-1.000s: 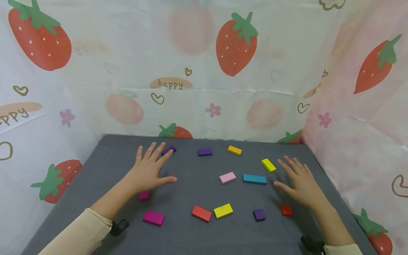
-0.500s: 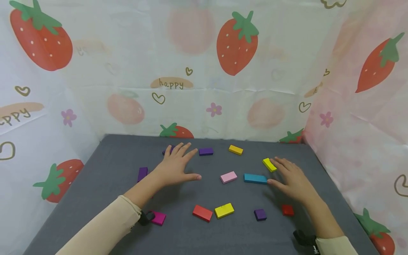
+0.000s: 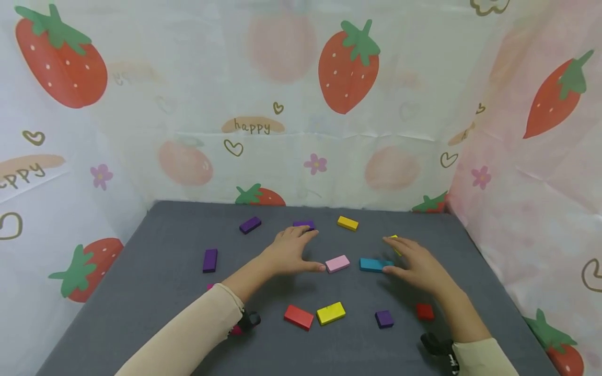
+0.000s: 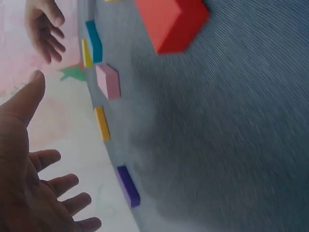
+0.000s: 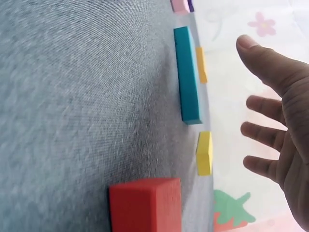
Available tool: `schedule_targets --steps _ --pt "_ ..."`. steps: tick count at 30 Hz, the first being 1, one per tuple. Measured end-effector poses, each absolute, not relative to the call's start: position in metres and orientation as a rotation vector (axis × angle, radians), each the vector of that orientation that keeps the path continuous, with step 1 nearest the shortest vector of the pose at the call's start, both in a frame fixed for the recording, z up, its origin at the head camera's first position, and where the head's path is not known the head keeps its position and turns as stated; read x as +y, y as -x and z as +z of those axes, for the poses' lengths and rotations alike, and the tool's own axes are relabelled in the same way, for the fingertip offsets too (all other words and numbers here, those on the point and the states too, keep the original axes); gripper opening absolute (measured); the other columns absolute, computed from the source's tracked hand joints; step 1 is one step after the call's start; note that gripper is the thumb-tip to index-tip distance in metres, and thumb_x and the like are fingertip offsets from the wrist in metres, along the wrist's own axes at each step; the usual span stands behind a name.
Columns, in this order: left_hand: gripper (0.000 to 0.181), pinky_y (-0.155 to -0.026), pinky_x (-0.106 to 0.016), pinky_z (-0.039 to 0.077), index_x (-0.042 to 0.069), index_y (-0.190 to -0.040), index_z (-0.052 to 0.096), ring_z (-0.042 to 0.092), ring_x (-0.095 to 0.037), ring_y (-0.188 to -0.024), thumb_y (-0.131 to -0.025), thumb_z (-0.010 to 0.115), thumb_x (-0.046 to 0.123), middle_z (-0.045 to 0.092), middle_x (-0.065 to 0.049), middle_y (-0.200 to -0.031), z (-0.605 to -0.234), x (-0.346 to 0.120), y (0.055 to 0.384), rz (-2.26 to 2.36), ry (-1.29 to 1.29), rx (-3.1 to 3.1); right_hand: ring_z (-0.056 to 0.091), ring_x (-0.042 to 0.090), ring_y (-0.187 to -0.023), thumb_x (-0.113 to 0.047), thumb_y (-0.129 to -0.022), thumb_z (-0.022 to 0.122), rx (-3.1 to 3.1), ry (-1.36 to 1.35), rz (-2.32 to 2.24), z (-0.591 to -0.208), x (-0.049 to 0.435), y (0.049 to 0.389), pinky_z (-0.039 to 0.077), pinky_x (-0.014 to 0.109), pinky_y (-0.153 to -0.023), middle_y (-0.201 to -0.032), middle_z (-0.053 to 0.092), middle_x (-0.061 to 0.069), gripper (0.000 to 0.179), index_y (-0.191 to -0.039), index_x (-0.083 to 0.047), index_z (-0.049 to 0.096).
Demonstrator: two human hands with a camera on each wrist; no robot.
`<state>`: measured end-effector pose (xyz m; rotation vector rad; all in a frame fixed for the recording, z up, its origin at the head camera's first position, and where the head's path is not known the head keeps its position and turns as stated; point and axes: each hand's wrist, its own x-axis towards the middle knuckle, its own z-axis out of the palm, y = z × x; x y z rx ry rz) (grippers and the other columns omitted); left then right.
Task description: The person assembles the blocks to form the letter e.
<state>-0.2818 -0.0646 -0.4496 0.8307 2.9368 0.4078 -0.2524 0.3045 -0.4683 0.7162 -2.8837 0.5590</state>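
My left hand (image 3: 289, 253) hovers over the grey cloth with its fingers spread and nothing in them. Its thumb tip is right beside a pink block (image 3: 337, 263), and the fingers overlap a purple block (image 3: 303, 224) behind. To the right, my right hand (image 3: 418, 263) is also raised over the cloth, holding nothing. Its thumb overlaps the end of a long blue block (image 3: 370, 265), while its fingers partly hide a yellow block (image 3: 394, 238). In the right wrist view, cloth shows between the right hand's thumb (image 5: 270, 65) and the blue block (image 5: 188, 77).
Red (image 3: 298, 317), yellow (image 3: 331, 313), small purple (image 3: 384, 319) and small red (image 3: 425, 312) blocks lie nearer the front. An amber block (image 3: 347, 223) and two purple blocks lie farther back and left. The left sleeve (image 3: 188, 324) partly covers magenta blocks. Strawberry-printed curtains (image 3: 301, 104) surround the table.
My left hand has moved right, from above the left purple block to beside the pink one. My right hand has shifted left over the end of the blue block. The blocks stay put.
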Motion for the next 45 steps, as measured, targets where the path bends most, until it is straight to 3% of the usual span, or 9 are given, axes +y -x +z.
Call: schedule_targets --steps 5,19,28,45 --pt "0.100 -0.119 -0.060 0.027 0.023 -0.160 0.036 0.032 -0.032 -0.150 -0.082 0.064 0.078 0.037 -0.008 -0.162 -0.455 -0.048 0.287 0.478 -0.828 2.897 0.043 0.047 -0.140 -0.036 -0.090 0.080 -2.932 -0.699 0.598 -0.472 0.301 0.259 0.037 0.068 -0.107 -0.153 0.048 0.019 0.074 -0.154 -0.019 0.047" --pt "0.090 -0.113 -0.054 0.040 0.021 -0.154 0.047 0.044 -0.031 -0.143 -0.083 0.072 0.069 0.049 -0.008 -0.154 -0.470 -0.012 0.302 0.616 -0.766 2.811 0.054 0.038 -0.127 -0.031 -0.087 0.083 -2.957 -0.735 0.647 -0.475 0.290 0.281 0.044 0.061 -0.104 -0.137 0.060 0.014 0.064 -0.143 -0.012 0.061" --pt "0.078 -0.100 -0.039 0.051 0.017 -0.144 0.057 0.059 -0.018 -0.117 -0.083 0.078 0.060 0.061 -0.004 -0.129 -0.477 0.001 0.311 0.635 -0.779 2.749 0.057 0.033 -0.119 -0.031 -0.086 0.084 -2.983 -0.793 0.724 -0.480 0.292 0.291 0.046 0.057 -0.101 -0.130 0.062 0.013 0.064 -0.141 -0.009 0.062" --pt "0.047 -0.082 -0.029 0.047 0.013 -0.119 0.071 0.054 -0.012 -0.091 -0.083 0.086 0.039 0.062 0.001 -0.103 -0.494 0.011 0.308 0.685 -0.728 2.735 0.060 0.024 -0.115 -0.030 -0.087 0.083 -3.041 -0.787 0.880 -0.501 0.292 0.295 0.049 0.050 -0.100 -0.123 0.063 0.005 0.058 -0.138 -0.009 0.065"
